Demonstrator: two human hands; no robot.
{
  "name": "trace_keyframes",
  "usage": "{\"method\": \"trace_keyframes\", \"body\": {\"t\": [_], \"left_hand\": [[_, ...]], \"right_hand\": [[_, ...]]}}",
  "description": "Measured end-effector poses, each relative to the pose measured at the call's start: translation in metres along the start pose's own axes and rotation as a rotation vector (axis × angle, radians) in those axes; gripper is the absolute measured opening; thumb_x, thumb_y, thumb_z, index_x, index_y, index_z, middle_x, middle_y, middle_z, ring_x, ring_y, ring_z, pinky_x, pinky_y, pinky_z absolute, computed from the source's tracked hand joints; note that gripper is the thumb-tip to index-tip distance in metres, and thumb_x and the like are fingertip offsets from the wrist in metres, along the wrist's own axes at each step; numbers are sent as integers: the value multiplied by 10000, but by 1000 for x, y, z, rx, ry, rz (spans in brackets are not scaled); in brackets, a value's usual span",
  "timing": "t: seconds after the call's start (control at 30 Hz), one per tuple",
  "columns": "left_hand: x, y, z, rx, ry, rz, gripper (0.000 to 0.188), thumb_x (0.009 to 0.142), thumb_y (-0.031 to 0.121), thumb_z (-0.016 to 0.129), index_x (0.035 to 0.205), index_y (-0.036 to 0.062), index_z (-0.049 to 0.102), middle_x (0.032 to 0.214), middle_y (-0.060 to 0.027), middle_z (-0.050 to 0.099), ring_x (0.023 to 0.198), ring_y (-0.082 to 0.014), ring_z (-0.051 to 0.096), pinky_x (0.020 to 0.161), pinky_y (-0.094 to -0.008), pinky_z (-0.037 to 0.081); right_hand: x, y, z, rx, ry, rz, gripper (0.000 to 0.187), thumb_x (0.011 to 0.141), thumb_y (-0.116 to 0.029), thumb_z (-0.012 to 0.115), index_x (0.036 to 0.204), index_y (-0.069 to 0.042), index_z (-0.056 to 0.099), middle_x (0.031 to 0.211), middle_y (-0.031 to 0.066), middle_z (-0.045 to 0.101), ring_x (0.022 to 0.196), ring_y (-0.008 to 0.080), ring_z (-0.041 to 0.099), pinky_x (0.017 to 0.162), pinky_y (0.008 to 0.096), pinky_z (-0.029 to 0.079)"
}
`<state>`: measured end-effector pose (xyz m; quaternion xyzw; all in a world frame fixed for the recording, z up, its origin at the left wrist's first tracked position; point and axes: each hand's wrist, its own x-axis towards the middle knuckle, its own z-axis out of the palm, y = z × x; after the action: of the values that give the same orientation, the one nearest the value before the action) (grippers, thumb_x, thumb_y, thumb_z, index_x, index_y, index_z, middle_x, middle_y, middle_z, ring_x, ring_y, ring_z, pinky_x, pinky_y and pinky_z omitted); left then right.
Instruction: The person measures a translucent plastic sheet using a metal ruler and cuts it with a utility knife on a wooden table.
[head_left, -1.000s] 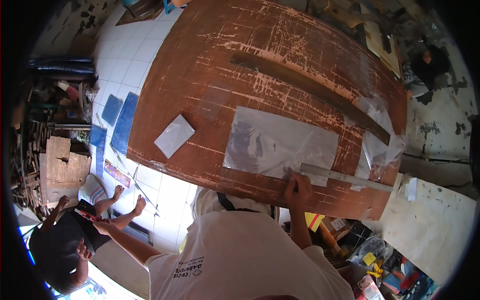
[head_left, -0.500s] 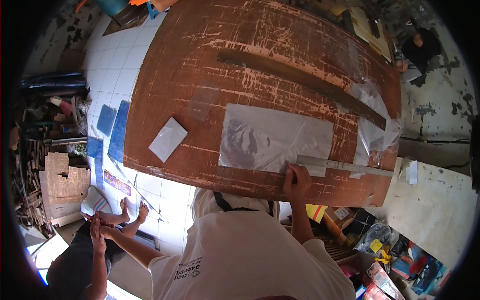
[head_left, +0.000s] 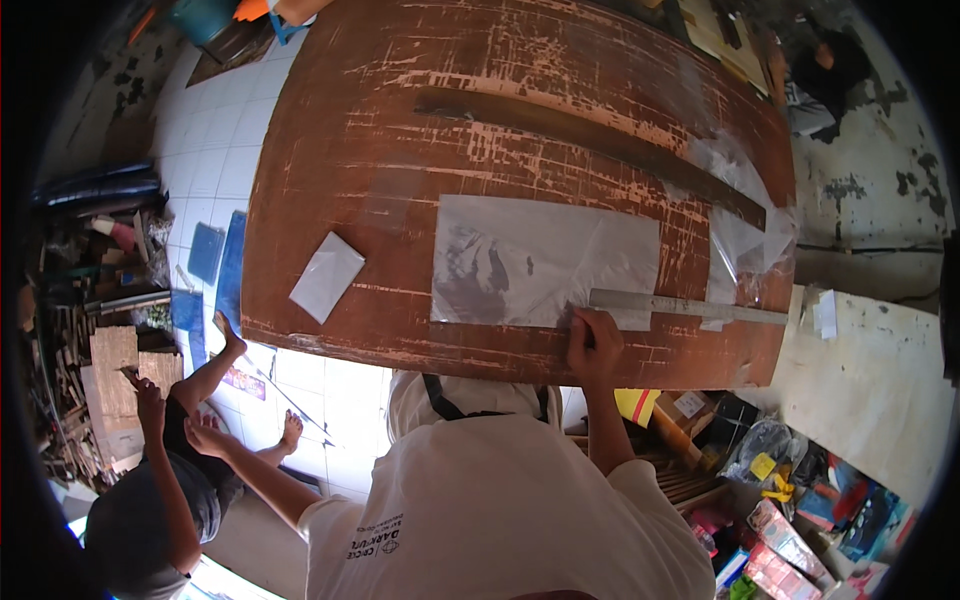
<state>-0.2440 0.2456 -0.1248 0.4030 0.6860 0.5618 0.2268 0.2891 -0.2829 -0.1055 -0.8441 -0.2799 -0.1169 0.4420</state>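
Plastic sheet (head_left: 545, 262) touching curled right hand (head_left: 596, 342), left hand (head_left: 208, 438) well apart, hands' grip unclear

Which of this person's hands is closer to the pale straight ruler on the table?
The right. The right hand is just below the ruler's left end. The left hand is far off to the left, beyond the table.

From your head, the left fisheye camera looks steeply down past your white shirt (head_left: 530, 500) onto the table (head_left: 335, 150), close above, with tiled floor (head_left: 215, 125) at left.
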Motion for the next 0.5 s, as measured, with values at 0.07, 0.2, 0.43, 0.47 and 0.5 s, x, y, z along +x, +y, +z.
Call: {"method": "trace_keyframes", "body": {"t": [0.07, 0.2, 0.43, 0.47, 0.5], "left_hand": [[-65, 3, 37, 61, -108, 250, 317, 952, 198, 662, 1193, -8, 649, 938, -140, 727, 735, -183, 642, 633, -295, 522], [-214, 42, 98, -91, -533, 470, 262, 1030, 159, 580, 1188, -48, 599, 966, -84, 685, 781, -142, 609, 685, -263, 495], [-401, 99, 102, -303, -1252, 394, 183, 970, -11, 566, 1141, -32, 629, 931, -115, 688, 773, -159, 640, 662, -272, 513], [-415, 102, 99, -241, -1292, 452, 163, 963, -21, 568, 1109, -30, 640, 903, -113, 688, 760, -155, 642, 658, -274, 508], [-427, 106, 98, -178, -1327, 515, 146, 957, -31, 569, 1077, -28, 651, 876, -110, 688, 746, -151, 643, 654, -275, 504]], "right_hand": [[-2, 0, 0, -7, 12, -9, 137, 836, 28, 674, 951, -36, 709, 803, 116, 667, 684, 274, 624, 596, 367, 483], [-9, 7, -14, -72, 53, -22, 184, 826, 40, 682, 985, -48, 714, 824, 120, 683, 706, 298, 636, 634, 383, 502], [8, 74, -109, -392, 150, 47, 296, 846, 9, 642, 1128, -42, 712, 954, 137, 701, 849, 349, 650, 788, 431, 522], [10, 89, -128, -444, 97, 91, 323, 846, 2, 635, 1158, -39, 708, 1015, 141, 706, 919, 355, 650, 848, 442, 518], [16, 103, -142, -447, 99, 96, 323, 846, 2, 635, 1158, -39, 708, 1015, 141, 706, 919, 355, 650, 848, 442, 518]]}}
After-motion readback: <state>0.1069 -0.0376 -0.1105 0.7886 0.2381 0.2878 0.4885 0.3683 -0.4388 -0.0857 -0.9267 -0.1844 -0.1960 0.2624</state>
